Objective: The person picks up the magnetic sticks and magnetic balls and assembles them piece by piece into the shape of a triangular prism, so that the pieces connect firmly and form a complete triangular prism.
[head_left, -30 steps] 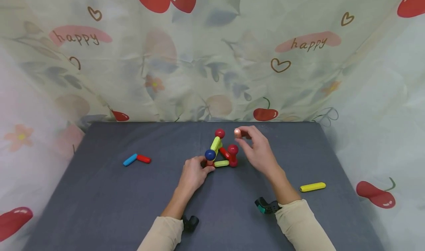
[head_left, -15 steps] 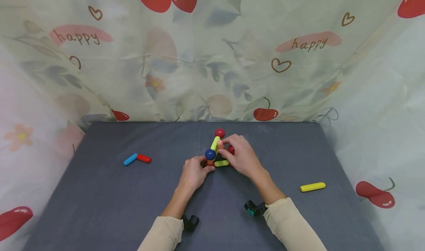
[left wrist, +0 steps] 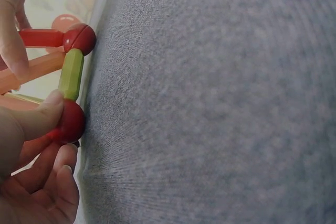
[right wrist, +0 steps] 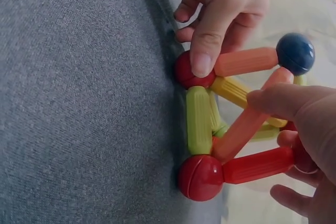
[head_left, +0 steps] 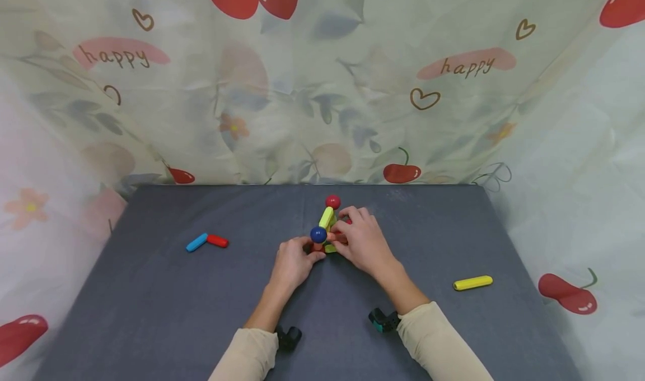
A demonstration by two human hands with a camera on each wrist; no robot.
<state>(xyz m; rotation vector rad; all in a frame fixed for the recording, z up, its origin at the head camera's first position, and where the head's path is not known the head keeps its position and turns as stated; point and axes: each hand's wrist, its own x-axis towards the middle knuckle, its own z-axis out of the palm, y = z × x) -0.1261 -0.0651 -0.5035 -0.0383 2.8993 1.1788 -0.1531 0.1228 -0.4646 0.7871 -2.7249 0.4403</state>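
A frame of magnetic sticks and balls stands mid-table. My left hand (head_left: 293,262) grips the red ball (right wrist: 181,72) at its near left corner, thumb on top in the right wrist view. From there a salmon-coloured upright stick (right wrist: 245,62) rises to a blue ball (head_left: 318,235). My right hand (head_left: 367,241) pinches an orange magnetic stick (right wrist: 244,127) that slants from the blue ball toward the near right red ball (right wrist: 200,178). A lime-green stick (right wrist: 199,121) joins the two bottom balls. A red stick (right wrist: 259,165) rises from the right one, its upper ball partly behind my fingers.
A blue stick (head_left: 196,242) and a red stick (head_left: 218,241) lie end to end on the left of the dark tabletop (head_left: 201,308). To the right lies a yellow stick (head_left: 472,283). Patterned cloth (head_left: 282,89) hangs behind the table.
My right hand has come left and down from beside the frame, bringing the orange stick to a slant against the blue ball. My left hand has stayed on its red ball.
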